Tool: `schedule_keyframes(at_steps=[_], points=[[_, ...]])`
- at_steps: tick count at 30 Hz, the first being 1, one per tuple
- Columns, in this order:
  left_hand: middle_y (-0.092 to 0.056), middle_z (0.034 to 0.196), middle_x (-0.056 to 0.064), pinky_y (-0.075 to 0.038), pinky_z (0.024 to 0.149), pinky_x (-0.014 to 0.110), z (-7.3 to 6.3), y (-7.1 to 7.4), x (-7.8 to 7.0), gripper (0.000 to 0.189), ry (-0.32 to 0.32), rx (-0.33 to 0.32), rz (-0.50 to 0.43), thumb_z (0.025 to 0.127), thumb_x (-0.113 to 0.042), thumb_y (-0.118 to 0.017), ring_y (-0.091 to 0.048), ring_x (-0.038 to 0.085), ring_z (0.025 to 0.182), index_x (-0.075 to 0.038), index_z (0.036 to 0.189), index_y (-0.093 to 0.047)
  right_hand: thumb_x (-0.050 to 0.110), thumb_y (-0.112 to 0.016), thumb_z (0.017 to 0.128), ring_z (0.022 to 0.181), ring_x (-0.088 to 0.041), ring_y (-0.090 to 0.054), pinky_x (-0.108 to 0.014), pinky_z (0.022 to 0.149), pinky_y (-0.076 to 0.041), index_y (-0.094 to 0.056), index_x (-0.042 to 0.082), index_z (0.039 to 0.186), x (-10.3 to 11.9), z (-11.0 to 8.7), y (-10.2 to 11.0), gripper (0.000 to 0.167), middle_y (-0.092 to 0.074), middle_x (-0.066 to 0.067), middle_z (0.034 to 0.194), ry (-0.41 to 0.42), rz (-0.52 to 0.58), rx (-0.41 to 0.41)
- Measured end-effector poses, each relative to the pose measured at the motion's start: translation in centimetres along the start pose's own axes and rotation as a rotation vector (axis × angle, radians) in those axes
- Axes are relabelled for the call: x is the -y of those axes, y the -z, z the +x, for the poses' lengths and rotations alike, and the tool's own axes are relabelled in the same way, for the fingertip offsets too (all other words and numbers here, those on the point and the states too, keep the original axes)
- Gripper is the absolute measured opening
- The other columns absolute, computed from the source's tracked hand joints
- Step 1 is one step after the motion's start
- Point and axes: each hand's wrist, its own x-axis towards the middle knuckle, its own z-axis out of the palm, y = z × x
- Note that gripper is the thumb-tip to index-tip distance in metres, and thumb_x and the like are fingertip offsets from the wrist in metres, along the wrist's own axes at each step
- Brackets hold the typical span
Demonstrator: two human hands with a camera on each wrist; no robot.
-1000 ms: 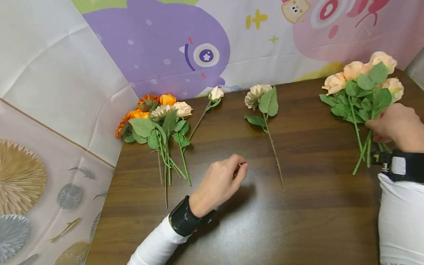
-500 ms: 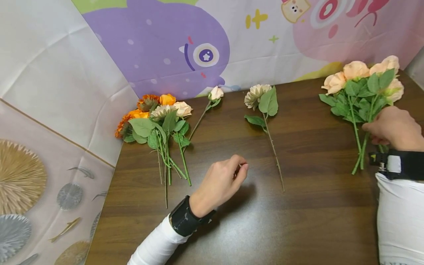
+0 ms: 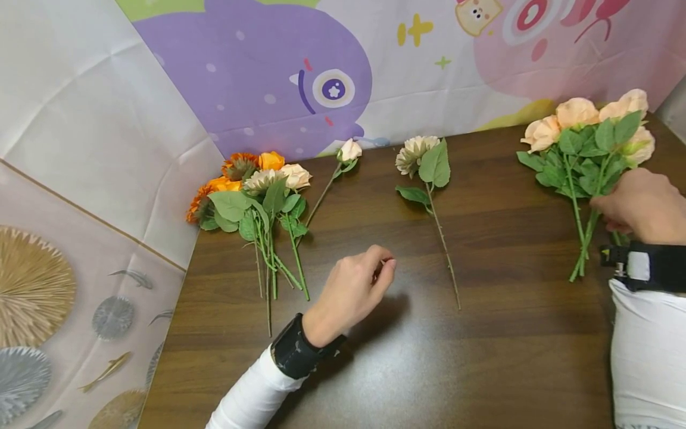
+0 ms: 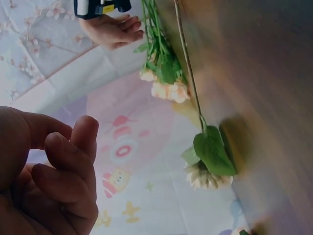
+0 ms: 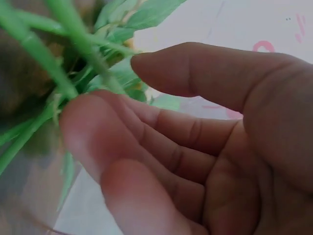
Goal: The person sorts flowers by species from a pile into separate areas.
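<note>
In the head view, several peach roses (image 3: 576,113) lie in a bunch at the back right, their green stems crossing. My right hand (image 3: 645,202) is beside those stems. The right wrist view has its thumb (image 5: 171,68) and fingers apart, fingertips right at the stems (image 5: 44,54), nothing pinched between them. Over the middle of the table my left hand (image 3: 351,289) hovers with loosely curled fingers, holding nothing. Closest to it lies a cream daisy-like flower (image 3: 417,156) on a long thin stem, with green leaves; it also shows in the left wrist view.
At the back left of the brown wooden table (image 3: 482,369) lies a pile of orange and cream flowers (image 3: 268,185), stems toward the front. Beside it is a single pale rosebud (image 3: 351,150). A cartoon-printed cloth (image 3: 257,77) hangs behind the table's back edge.
The rose at my right hand has come to rest in the bunch, its head shifted right and its stem slightly left. My left hand has drifted slightly left.
</note>
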Motion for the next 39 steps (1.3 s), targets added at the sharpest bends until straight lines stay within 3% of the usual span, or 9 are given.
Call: schedule_keyframes(at_steps=[6,11,18,25,30,39], points=[[-0.065,0.069,-0.001,-0.048,0.053,0.025,0.3,0.4,1.1,0.005,0.064,-0.014,0.021,0.095,-0.008,-0.060,-0.058,0.007,0.057,-0.006,0.093,-0.064,0.029,-0.054,0.090,0.052,-0.026,-0.056,-0.038,0.044,-0.037,-0.068,0.005,0.064,1.1,-0.7,0.4,0.038,-0.061,-0.002,0.051,0.089,0.021,-0.099],[-0.062,0.066,0.000,-0.049,0.051,0.030,0.3,0.6,2.2,0.007,0.159,0.039,0.091,0.096,-0.009,-0.060,-0.057,0.011,0.054,-0.005,0.091,-0.063,0.026,-0.053,0.091,0.054,-0.029,-0.053,-0.038,0.044,-0.035,-0.066,0.007,0.063,3.0,-1.6,0.6,0.036,-0.055,-0.001,0.051,0.161,0.011,-0.146],[-0.064,0.067,0.015,-0.052,0.047,0.045,0.3,0.5,5.5,0.018,0.369,0.166,0.300,0.097,-0.014,-0.060,-0.066,0.034,0.058,-0.003,0.083,-0.057,0.028,-0.053,0.095,0.058,-0.029,-0.049,-0.038,0.045,-0.032,-0.059,0.008,0.065,5.9,-2.9,0.6,0.036,-0.049,-0.004,0.059,0.245,0.007,-0.184],[-0.065,0.076,0.020,-0.053,0.056,0.050,0.2,2.7,8.7,0.020,0.602,0.293,0.317,0.098,-0.019,-0.057,-0.068,0.040,0.071,-0.005,0.084,-0.056,0.030,-0.052,0.098,0.060,-0.031,-0.054,-0.041,0.044,-0.034,-0.064,0.006,0.079,8.9,-4.9,0.5,0.033,-0.055,-0.009,0.065,0.316,-0.004,-0.203],[-0.067,0.082,0.026,-0.053,0.054,0.053,0.0,3.1,10.1,0.014,0.655,0.306,0.341,0.099,-0.017,-0.054,-0.068,0.043,0.071,-0.003,0.095,-0.058,0.029,-0.054,0.097,0.060,-0.031,-0.059,-0.042,0.043,-0.037,-0.069,0.001,0.096,10.6,-6.3,-0.1,0.032,-0.066,-0.014,0.075,0.391,-0.022,-0.216],[-0.068,0.094,0.030,-0.053,0.057,0.054,-0.2,2.5,11.7,0.031,0.718,0.405,0.398,0.100,-0.018,-0.052,-0.067,0.044,0.073,-0.004,0.127,-0.054,0.030,-0.056,0.097,0.056,-0.028,-0.058,-0.041,0.044,-0.037,-0.068,0.006,0.096,12.2,-8.4,-0.8,0.028,-0.066,-0.008,0.071,0.472,-0.047,-0.230]])
